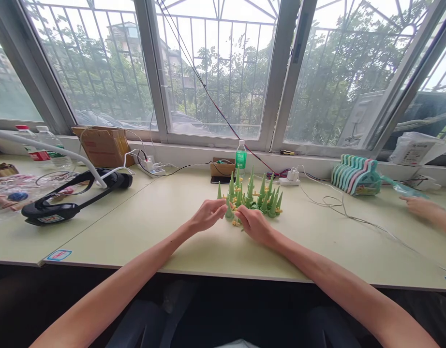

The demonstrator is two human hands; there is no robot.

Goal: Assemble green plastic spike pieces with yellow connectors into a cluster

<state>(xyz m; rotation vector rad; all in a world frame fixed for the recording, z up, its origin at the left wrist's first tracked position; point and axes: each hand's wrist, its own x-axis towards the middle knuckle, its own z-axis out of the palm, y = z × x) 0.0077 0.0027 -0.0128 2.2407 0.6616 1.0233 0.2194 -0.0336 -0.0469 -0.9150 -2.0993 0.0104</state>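
Observation:
My left hand [209, 215] is closed, its fingers pinched at the side of a light green pointed cone [229, 209]. On the cone's other side, my right hand [255, 223] pinches with curled fingers; whatever is between them is too small to make out. Just behind my hands stand several more green cones [250, 189], upright and close together, with small yellow pieces among them. One small yellow piece [236, 223] lies on the table between my hands.
A black headset [74, 198] with a strap lies on the left. Behind the cones are a green-labelled bottle [241, 155] and a small cardboard box [223, 167]. Pastel hangers [357, 175] stand at right, near another person's hand [424, 209]. White cables [342, 208] cross the table.

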